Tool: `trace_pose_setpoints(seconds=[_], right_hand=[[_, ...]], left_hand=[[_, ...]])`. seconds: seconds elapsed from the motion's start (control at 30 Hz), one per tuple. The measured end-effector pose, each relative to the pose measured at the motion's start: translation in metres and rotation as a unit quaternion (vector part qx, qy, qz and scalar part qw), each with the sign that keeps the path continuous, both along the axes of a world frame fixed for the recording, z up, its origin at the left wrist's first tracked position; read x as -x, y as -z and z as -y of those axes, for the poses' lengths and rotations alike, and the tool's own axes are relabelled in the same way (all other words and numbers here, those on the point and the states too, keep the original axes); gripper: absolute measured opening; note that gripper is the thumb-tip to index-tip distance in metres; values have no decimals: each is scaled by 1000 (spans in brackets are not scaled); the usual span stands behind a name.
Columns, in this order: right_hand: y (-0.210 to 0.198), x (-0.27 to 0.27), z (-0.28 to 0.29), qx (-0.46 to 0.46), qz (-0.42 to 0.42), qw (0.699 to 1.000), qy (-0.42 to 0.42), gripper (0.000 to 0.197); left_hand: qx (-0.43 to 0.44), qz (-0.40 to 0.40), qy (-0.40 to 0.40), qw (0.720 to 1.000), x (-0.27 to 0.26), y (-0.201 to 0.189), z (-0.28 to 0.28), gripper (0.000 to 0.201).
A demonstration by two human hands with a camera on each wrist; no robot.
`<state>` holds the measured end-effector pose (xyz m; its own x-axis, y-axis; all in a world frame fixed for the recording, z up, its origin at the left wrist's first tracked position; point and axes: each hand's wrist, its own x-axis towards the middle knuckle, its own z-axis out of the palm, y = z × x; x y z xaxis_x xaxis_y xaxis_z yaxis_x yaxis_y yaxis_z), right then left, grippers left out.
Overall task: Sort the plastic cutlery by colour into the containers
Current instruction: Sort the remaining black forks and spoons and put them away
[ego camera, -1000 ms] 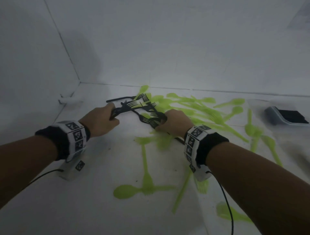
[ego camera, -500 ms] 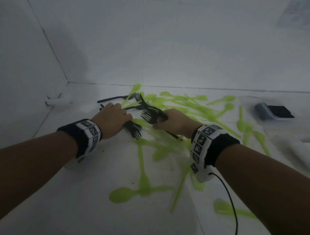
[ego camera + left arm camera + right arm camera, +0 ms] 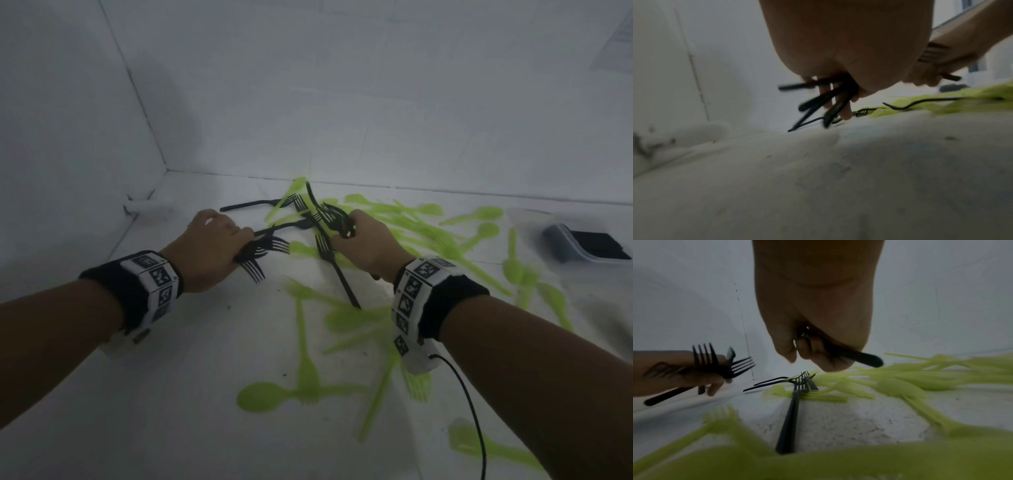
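Observation:
My left hand [image 3: 209, 245] grips a bunch of black forks [image 3: 263, 250], tines fanned out toward the right; in the left wrist view their handles [image 3: 818, 104] stick out past my curled fingers. My right hand [image 3: 363, 240] grips another bunch of black forks [image 3: 334, 216], whose handle [image 3: 855, 355] shows under my palm. One black fork [image 3: 337, 270] lies loose on the white floor between my hands, and another black fork [image 3: 253, 205] lies farther back. Green spoons and forks [image 3: 421, 233] are scattered across the middle and right.
A clear container holding black cutlery [image 3: 585, 243] stands at the far right. A green spoon [image 3: 263, 397] and a green fork [image 3: 308, 370] lie near me. White walls meet at the back-left corner [image 3: 166, 169]. A cable [image 3: 476, 418] hangs from my right wrist.
Both hands have stayed over the black forks; the right hand has lifted its bunch slightly back, and one black fork now lies loose between the hands.

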<state>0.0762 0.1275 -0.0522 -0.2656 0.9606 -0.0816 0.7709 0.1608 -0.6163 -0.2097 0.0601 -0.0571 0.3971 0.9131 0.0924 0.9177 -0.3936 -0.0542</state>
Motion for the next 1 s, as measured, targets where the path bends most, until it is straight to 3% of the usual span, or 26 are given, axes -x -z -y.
trace_pose_setpoints(seconds=[0.1,0.17,0.27,0.4,0.6,0.7,0.77,0.87,1.0], right_hand=[[12,0,0,61,139,987,-52,45],[17,0,1,74,152,983,-64,44],[16,2,1,67,117,988,-70,33],[4,7,-4,-7,-3,1000,10,23],[4,21,-32,23,-113,992,48,29],[9,34,-47,25,-69,997,30,28],[14,40,-57,16,-16,1000,19,23],[23,49,-71,10,56,998,-6,15],[30,56,-79,21,95,995,-34,26]], left_hand=[[94,83,-84,989,-3,-3,3,11],[95,115,-112,982,-2,-1,1,11],[75,125,-133,980,-2,2,-10,11],[61,133,-117,982,-10,9,-41,12],[113,87,-104,984,-18,24,-64,25],[120,99,-94,983,-17,17,-61,8],[120,114,-75,983,-11,10,-50,13],[166,75,-76,980,2,-1,-28,18],[197,45,-79,976,21,-7,-19,25]])
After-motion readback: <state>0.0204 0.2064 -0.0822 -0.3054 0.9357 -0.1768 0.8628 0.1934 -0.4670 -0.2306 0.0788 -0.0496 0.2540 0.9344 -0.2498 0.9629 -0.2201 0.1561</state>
